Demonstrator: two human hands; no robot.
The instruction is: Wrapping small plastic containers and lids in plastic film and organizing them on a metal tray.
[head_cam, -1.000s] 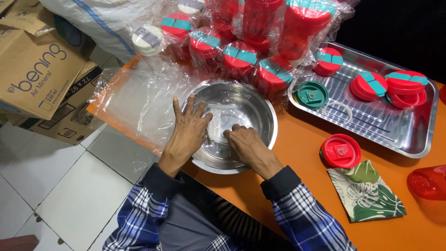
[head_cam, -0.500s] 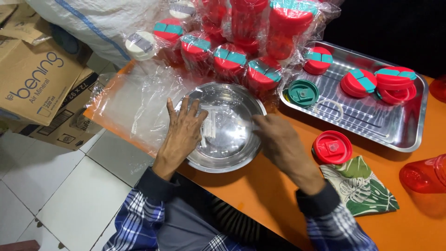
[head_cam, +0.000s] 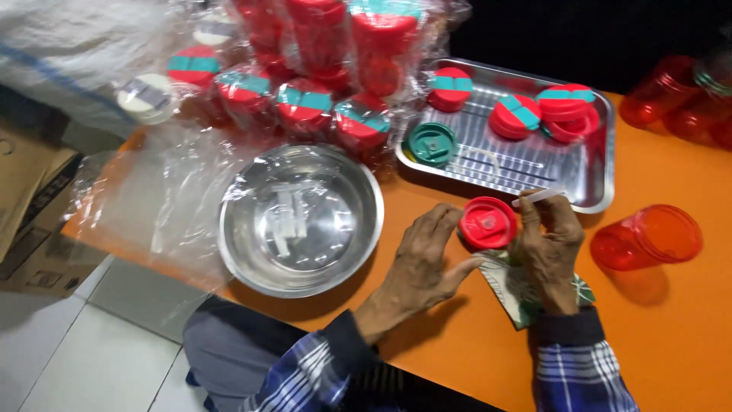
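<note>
A round red plastic lid (head_cam: 488,223), with a raised rim and a small nub at its centre, sits on the orange table (head_cam: 686,320) just in front of a steel tray (head_cam: 598,179). The left hand (head_cam: 423,263) steadies its edge; the right hand (head_cam: 550,240) pinches a thin white strip (head_cam: 538,197) above it.
</note>
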